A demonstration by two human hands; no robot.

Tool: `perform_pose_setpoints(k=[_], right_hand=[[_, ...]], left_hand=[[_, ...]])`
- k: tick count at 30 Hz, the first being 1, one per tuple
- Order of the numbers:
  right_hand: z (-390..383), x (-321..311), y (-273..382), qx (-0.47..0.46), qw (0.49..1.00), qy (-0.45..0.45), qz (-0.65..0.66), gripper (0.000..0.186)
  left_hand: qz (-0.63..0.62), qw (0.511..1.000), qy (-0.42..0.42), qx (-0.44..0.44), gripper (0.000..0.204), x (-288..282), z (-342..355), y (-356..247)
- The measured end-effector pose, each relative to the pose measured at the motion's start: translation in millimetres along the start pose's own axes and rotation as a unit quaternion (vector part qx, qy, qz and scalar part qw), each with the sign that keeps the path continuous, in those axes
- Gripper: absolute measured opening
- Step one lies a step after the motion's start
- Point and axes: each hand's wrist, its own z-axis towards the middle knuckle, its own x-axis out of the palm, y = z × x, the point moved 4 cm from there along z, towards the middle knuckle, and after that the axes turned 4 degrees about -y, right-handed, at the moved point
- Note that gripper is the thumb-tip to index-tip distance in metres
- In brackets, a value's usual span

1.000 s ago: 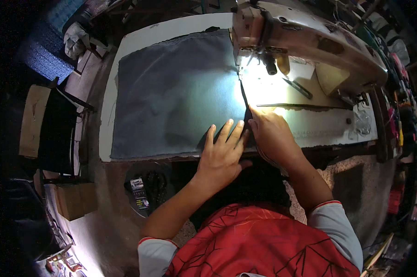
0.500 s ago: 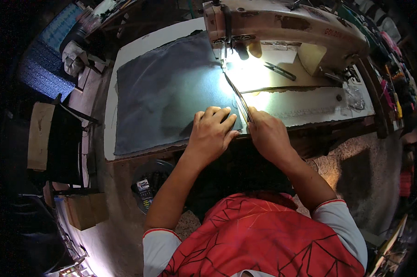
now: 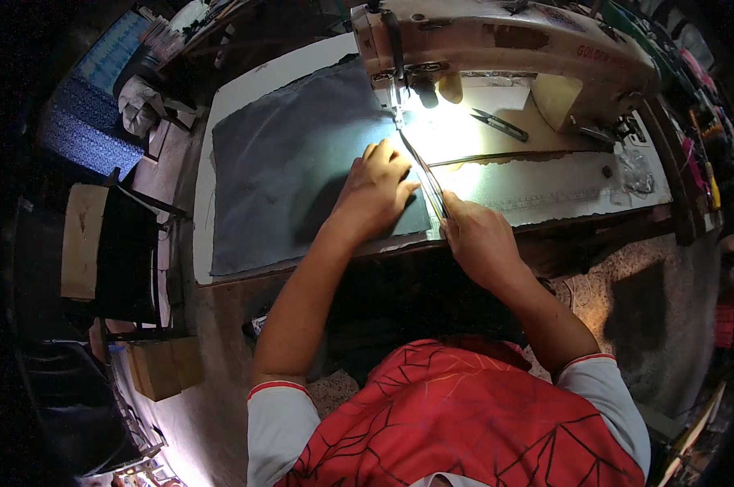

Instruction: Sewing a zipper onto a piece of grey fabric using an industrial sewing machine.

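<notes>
A dark grey sheet of fabric (image 3: pixel 278 170) lies on the white top of a sewing machine table (image 3: pixel 537 191), its right edge in line with the lit presser foot (image 3: pixel 397 114). My left hand (image 3: pixel 373 192) rests palm down on the sheet close to that edge, fingers stretched forward and thumb apart. From the presser foot a narrow dark strip with pale edges (image 3: pixel 423 174) runs toward me. My right hand (image 3: pixel 482 242) pinches its near end at the table's front edge; the fingertips are partly hidden.
The sewing machine (image 3: pixel 505 45) spans the back right. Under its arm lie thread snips (image 3: pixel 499 124); a clear plastic bag (image 3: pixel 636 172) sits by the table's right end. At the left stand a chair (image 3: pixel 123 243) and a cardboard box (image 3: pixel 164 367).
My left hand has slid forward over the fabric, nearer the presser foot. My right hand keeps its pinch on the strip, almost in place. The whole view has shifted slightly.
</notes>
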Motion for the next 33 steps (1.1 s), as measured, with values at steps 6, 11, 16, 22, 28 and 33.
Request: perform_pose_setpoints(k=[6,11,16,22,28,33], right_hand=[[0.8,-0.1,-1.3,0.004,1.0,0.013,0.005,0.03],[1.8,1.6,-7.7,-0.001,1.0,0.014,0.012,0.033],[0.1,0.0,-5.8,-0.012,1.0,0.016,0.005,0.037],[32.0,-38.9,-49.6,-0.015,0.988,-0.14,-0.065,0.05],[113.2,-44.6,-114.5,0.015,0.973,-0.045,-0.227,0.036],[117.8,-36.8,-136.1,-0.021,0.975,-0.143,-0.169,0.038]], left_hand=[[-0.133,0.991,0.007,-0.009,0.023,-2.6,4.5,-1.6],[-0.102,0.991,0.054,-0.069,0.02,8.4,-2.0,-27.4],[-0.082,0.994,0.029,-0.071,0.019,17.3,-9.2,-26.6],[-0.289,0.921,0.093,-0.244,0.021,0.3,-11.0,-10.9],[-0.023,0.996,-0.057,-0.059,0.023,12.1,-16.1,-39.9],[0.045,0.998,-0.032,-0.032,0.014,27.4,-14.1,-46.3]])
